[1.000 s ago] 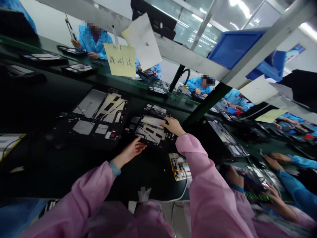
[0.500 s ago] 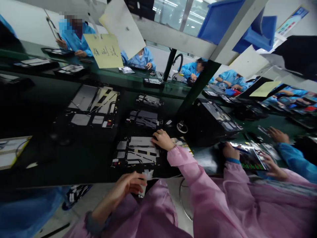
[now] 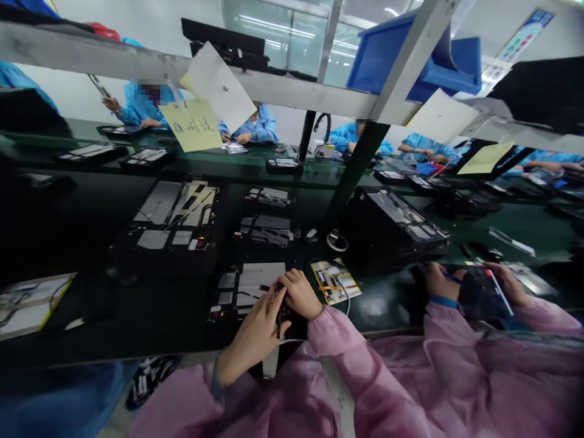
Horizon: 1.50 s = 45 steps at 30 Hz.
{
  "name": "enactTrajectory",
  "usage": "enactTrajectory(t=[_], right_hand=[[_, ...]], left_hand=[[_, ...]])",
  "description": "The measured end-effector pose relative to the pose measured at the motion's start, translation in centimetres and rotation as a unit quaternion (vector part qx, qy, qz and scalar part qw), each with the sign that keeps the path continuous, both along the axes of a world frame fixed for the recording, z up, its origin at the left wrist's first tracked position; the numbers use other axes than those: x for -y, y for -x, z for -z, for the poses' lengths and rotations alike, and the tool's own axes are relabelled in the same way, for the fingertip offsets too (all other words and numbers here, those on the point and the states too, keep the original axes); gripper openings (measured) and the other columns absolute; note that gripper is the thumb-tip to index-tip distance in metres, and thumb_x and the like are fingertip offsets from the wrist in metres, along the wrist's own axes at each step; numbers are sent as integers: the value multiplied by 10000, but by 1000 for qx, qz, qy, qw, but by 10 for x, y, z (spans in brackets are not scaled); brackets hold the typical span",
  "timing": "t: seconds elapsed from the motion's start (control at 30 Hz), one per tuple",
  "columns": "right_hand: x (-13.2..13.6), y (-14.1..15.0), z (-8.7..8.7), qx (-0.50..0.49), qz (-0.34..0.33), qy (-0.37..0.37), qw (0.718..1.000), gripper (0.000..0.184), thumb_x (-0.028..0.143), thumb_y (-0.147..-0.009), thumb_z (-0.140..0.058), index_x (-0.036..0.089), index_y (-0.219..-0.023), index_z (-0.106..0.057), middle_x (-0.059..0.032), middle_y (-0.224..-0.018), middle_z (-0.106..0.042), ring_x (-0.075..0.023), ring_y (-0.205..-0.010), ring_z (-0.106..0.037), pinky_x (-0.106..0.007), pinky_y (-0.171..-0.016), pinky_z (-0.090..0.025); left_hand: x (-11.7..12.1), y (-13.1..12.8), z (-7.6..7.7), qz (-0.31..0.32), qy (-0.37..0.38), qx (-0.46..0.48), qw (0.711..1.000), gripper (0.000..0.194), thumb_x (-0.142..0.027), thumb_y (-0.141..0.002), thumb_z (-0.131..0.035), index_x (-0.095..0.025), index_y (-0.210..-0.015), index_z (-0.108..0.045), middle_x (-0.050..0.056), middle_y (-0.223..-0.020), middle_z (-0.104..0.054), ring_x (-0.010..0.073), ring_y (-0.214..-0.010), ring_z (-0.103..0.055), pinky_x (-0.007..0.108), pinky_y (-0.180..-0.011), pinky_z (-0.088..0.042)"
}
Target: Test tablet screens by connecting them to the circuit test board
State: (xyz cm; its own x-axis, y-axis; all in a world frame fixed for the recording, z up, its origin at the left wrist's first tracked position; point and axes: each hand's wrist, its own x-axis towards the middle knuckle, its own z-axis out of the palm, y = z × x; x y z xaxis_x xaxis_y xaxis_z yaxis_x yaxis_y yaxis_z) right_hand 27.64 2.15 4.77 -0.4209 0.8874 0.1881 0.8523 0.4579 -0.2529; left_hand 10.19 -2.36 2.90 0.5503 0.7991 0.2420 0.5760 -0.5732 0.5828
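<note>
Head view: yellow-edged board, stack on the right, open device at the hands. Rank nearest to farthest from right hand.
1. Open device: partly covered by the right hand.
2. Yellow-edged board: just right of it.
3. Stack: farther right, beyond the board.

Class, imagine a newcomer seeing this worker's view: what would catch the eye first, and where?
Probably the left hand and right hand, close together in pink sleeves over the right part of a dark panel with pale sections, near the front edge of the bench. Next, likely the yellow handwritten note hanging at upper left, below the pale beam, and the blue bin at upper right.
</note>
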Motion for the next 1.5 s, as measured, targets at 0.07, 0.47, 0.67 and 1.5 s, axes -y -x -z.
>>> enactTrajectory(t=[0.07,0.47,0.67,1.5], right_hand=[[4,-6,4,-80,49,-19,995,219,92,-842,-509,171,-998,-641,-95,-994,-612,-240,-973,-526,-376,-851,-450],[57,-12,30,-242,222,-51,943,392,120,-905,-368,171,-1243,-559,-138,-1108,-645,-249,-1069,-586,-400,-891,-510],[57,-17,5,-320,274,-29,906,304,299,-975,-361,222,-1035,-649,-95,-978,-694,-239,-946,-649,-385,-854,-504],[81,-53,-45,-534,197,66,820,298,456,-921,-454,233,-858,-642,-80,-1011,-698,-232,-852,-664,-345,-649,-542]], left_hand=[[0,13,-8,-30,5,27,999,637,-356,-936,-441,-247,-1510,-187,171,-1560,-282,292,-1420,-306,483,-1103,-366],[6,130,59,-191,-34,-29,980,465,-452,-907,-474,-252,-1325,-513,123,-1328,-588,288,-1203,-582,442,-984,-507],[17,113,28,-186,-92,-19,978,504,-382,-931,-459,-273,-1418,-389,107,-1442,-486,272,-1276,-518,430,-1018,-482],[0,116,-96,-78,-263,-3,962,249,-276,-881,-544,-396,-1074,-646,-68,-870,-736,177,-705,-702,285,-610,-565]])
